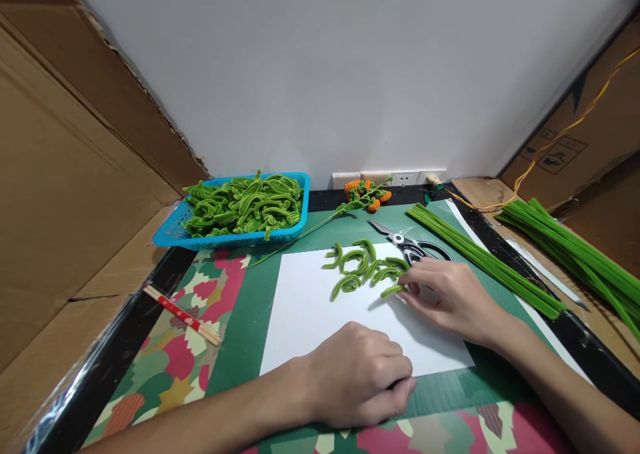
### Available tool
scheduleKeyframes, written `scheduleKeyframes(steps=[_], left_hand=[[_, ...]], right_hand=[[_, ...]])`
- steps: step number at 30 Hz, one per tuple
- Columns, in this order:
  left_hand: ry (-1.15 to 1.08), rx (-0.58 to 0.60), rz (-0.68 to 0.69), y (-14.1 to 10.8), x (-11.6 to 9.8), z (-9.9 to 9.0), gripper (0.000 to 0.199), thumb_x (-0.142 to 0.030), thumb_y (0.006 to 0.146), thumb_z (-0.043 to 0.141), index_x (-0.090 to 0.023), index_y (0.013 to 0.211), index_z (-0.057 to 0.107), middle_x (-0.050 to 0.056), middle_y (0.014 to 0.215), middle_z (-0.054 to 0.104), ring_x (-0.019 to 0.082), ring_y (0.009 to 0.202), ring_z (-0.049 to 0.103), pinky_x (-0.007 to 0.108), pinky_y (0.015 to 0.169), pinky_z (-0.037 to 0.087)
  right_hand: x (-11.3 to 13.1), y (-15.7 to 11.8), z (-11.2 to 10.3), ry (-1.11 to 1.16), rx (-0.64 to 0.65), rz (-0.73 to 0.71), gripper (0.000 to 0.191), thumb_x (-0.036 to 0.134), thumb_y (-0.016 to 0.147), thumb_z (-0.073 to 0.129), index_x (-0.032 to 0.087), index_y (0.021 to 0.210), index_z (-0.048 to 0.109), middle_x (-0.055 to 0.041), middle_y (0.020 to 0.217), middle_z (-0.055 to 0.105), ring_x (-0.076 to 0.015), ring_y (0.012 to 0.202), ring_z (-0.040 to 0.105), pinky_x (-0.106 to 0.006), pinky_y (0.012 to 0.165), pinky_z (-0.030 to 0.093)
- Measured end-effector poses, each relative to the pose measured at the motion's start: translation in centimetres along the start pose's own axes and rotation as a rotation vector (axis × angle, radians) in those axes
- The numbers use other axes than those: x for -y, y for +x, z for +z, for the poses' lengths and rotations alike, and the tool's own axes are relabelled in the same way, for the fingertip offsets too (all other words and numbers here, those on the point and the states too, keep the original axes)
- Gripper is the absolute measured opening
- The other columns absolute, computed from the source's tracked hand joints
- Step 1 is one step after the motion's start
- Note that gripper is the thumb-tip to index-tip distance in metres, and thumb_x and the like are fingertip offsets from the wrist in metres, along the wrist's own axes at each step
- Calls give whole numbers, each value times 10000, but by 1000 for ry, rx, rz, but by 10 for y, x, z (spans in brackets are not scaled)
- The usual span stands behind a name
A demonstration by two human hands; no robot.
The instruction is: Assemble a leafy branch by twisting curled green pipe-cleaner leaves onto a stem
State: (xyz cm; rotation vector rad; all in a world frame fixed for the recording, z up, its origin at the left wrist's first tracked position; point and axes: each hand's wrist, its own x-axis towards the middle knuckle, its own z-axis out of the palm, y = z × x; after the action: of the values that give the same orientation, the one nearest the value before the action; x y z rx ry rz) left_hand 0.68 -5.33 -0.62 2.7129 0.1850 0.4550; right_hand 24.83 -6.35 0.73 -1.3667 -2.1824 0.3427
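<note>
My right hand (450,297) is over the right part of a white sheet of paper (305,321), its thumb and fingers pinched on a short green pipe-cleaner piece (393,291). Just beyond it, several bent green pipe-cleaner pieces (354,262) lie loosely grouped on the sheet. My left hand (363,374) rests as a loose fist at the paper's near edge, with nothing showing in it. Scissors (400,239) with dark handles lie behind the right hand, blades slightly apart, pointing up and left.
A blue basket (306,204) heaped with bent green pieces (245,204) stands back left. An orange pipe-cleaner flower (367,193) lies near the wall. Straight green stems (485,261) lie to the right, with another bundle (575,254) beyond. Wrapped chopsticks (181,314) lie left. Cardboard (65,134) borders the left.
</note>
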Motion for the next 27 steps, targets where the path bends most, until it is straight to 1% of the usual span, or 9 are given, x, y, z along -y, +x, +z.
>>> scheduleKeyframes(steps=[2, 5, 9, 11, 14, 16, 19, 21, 27], left_hand=[[0, 5, 0, 0, 0, 0, 262, -206, 979, 607, -214, 717, 592, 12, 642, 655, 176, 570, 593, 358, 542, 398], [-1, 3, 1, 0, 0, 1, 266, -209, 984, 599, -216, 719, 596, 12, 639, 656, 179, 569, 588, 364, 534, 389], [-16, -2, 8, 0, 1, 0, 260, -193, 977, 606, -211, 719, 584, 9, 642, 649, 171, 568, 576, 355, 546, 388], [-24, -10, 13, 1, 2, 0, 262, -185, 974, 608, -210, 715, 571, 4, 644, 643, 165, 563, 564, 354, 545, 386], [-29, -20, 17, 1, 2, 0, 265, -179, 976, 598, -217, 717, 553, 2, 646, 635, 168, 558, 559, 364, 530, 369], [-30, -20, 17, 0, 2, 1, 270, -177, 981, 592, -221, 720, 543, 4, 649, 634, 173, 564, 567, 366, 526, 358], [-23, -22, 24, -1, 2, 1, 281, -166, 980, 593, -221, 714, 526, 2, 652, 635, 170, 565, 570, 365, 524, 343], [-12, -20, 29, -1, 3, 2, 281, -163, 977, 598, -219, 713, 520, 1, 659, 639, 166, 568, 573, 365, 526, 336], [3, -11, 24, -1, 2, 3, 274, -170, 976, 612, -216, 717, 535, 3, 682, 665, 169, 587, 594, 374, 536, 351]], right_hand=[[2, 0, 6, -61, 50, -63, 181, 280, 1035, 653, 205, 896, 742, -32, 785, 714, -179, 714, 622, -304, 635, 388], [4, 1, 10, -136, 71, -131, 164, 289, 1045, 649, 206, 945, 749, -39, 811, 728, -200, 746, 607, -327, 655, 372], [0, 1, 2, -181, 58, -168, 252, 422, 1059, 652, 201, 996, 757, -49, 821, 722, -217, 768, 608, -346, 682, 388], [-8, 1, -4, -173, -36, -101, 283, 446, 1075, 631, 202, 1002, 756, -59, 855, 735, -222, 804, 635, -343, 708, 412], [-29, -1, -12, -261, -270, 133, 246, 355, 1085, 598, 216, 954, 752, -62, 876, 749, -229, 833, 661, -340, 700, 416], [-47, -4, -17, -363, -340, 295, 170, 303, 1034, 631, 233, 945, 758, -53, 893, 757, -254, 872, 663, -343, 667, 391], [-71, -7, -23, -476, -298, 459, 123, 306, 960, 674, 237, 911, 762, -66, 919, 753, -295, 919, 642, -350, 646, 363], [-81, -9, -24, -472, -253, 508, 106, 316, 928, 701, 235, 893, 761, -68, 927, 748, -298, 926, 638, -352, 658, 375], [-84, -10, -20, -487, -238, 491, 129, 353, 931, 711, 233, 911, 754, -82, 971, 732, -302, 925, 625, -384, 719, 421]])
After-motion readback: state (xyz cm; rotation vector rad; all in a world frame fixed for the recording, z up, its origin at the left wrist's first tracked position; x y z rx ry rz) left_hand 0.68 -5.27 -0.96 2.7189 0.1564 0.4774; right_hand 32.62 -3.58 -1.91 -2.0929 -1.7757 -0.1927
